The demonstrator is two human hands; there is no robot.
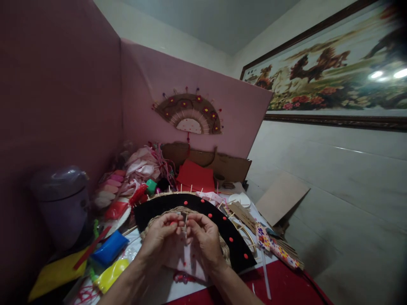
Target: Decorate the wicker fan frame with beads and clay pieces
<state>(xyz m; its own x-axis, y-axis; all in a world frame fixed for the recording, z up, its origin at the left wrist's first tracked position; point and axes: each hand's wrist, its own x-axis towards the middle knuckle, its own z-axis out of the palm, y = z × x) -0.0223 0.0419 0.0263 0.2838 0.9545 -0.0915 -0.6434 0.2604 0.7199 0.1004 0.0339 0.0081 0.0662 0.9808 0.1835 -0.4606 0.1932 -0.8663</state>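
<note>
My two hands meet over the lower middle of a fan-shaped craft piece. Its black band (165,203) carries several small red dots, and short pale sticks jut from the upper edge. Inside the band runs a braided straw-coloured strip (226,250), with a pale pink panel (193,264) below. Pinched in my left hand (160,233) is a small red lump (173,223), mostly covered by fingers. My right hand (205,233) is closed in a pinch beside it. A thin pale sliver shows at its fingertips, too small to name.
A finished-looking fan (190,112) hangs on the pink board. Left lie a blue packet (110,247), a yellow packet (112,275) and a lidded bin (63,207). Red sheets (195,176) lie behind; a flower-patterned glue gun (275,248) and cardboard (282,197) are at right.
</note>
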